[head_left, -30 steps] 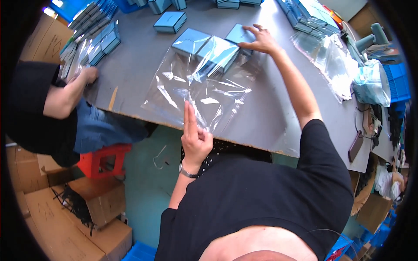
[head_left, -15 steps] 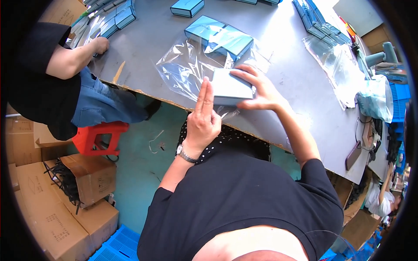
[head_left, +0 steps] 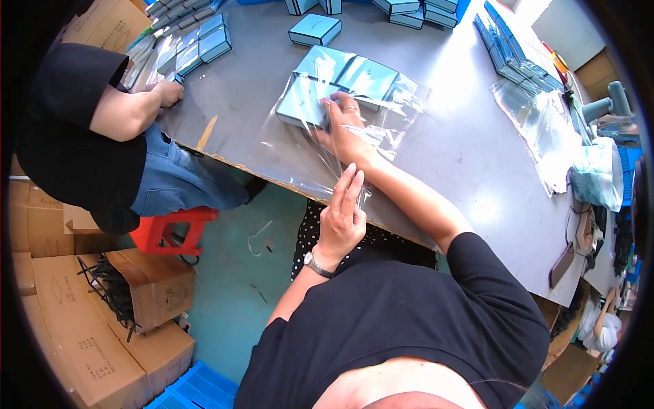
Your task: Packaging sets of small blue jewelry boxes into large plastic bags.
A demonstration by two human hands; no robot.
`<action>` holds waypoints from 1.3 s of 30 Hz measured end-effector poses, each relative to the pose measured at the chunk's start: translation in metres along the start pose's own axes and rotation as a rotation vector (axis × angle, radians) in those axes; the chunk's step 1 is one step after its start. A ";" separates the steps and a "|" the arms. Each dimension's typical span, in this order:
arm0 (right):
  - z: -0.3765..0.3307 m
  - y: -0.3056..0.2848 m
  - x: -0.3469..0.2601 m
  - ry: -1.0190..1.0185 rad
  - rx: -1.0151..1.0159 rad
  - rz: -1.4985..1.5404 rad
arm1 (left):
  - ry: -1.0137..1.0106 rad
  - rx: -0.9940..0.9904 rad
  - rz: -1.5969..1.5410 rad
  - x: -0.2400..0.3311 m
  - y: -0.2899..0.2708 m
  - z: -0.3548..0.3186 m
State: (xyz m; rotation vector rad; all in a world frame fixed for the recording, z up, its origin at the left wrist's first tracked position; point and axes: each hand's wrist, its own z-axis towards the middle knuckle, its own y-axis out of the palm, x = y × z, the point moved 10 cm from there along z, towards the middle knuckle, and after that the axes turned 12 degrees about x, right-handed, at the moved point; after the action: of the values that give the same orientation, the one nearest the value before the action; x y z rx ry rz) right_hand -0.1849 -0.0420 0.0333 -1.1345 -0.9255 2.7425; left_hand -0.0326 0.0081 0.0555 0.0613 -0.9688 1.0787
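A clear plastic bag (head_left: 317, 163) lies on the grey table with light-blue boxes inside it. Two boxes sit side by side at its far end, a left box (head_left: 321, 63) and a right box (head_left: 370, 76). Nearer and to the left is a third blue box (head_left: 300, 101), its right edge gripped by my right hand (head_left: 349, 131), which reaches into the bag. Close to the table's front edge, my left hand (head_left: 340, 221) has two fingers stretched out at the bag's mouth and its other fingers curled on the film. The exact pinch is partly hidden.
Past the bag stands a single blue box (head_left: 315, 29). Stacked boxes (head_left: 417, 12) are at the back, wrapped ones (head_left: 511, 51) at right beside loose plastic bags (head_left: 538, 136). A co-worker's arm (head_left: 129, 109) rests on the table at left, above a red stool (head_left: 174, 232).
My right hand has moved left and forward into the bag with the third box, which now lies left of centre. My left hand stays at the bag's mouth. The view has shifted slightly.
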 end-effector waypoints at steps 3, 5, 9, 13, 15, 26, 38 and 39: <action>0.001 0.009 0.003 -0.087 0.032 -0.014 | 0.109 0.019 0.005 0.002 0.003 0.017; -0.004 0.010 0.017 -0.053 -0.228 0.113 | 0.000 0.036 -0.105 -0.014 0.004 0.020; -0.024 -0.038 0.014 -0.280 -1.004 0.271 | -0.220 0.101 -0.131 -0.062 0.001 0.006; 0.078 -0.058 -0.013 -0.108 -1.245 0.864 | -0.025 0.177 -0.053 -0.053 -0.004 -0.007; 0.184 -0.014 0.033 0.032 -0.586 0.526 | -0.051 0.173 -0.051 -0.049 -0.003 -0.001; 0.236 0.010 0.212 -0.039 -0.166 -0.576 | 0.029 0.201 -0.036 -0.042 -0.006 0.001; -0.062 -0.183 0.100 0.262 -0.290 0.572 | -0.068 0.055 0.243 -0.002 -0.020 0.005; -0.063 -0.164 0.067 0.161 -0.433 0.532 | -0.051 -0.026 0.312 -0.003 -0.017 0.003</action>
State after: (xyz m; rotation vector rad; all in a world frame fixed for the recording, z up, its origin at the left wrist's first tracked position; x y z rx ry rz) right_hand -0.2237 0.1412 0.0438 -1.8863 -1.4157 2.8317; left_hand -0.0217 -0.0039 0.0619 -0.0864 -1.0608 1.3551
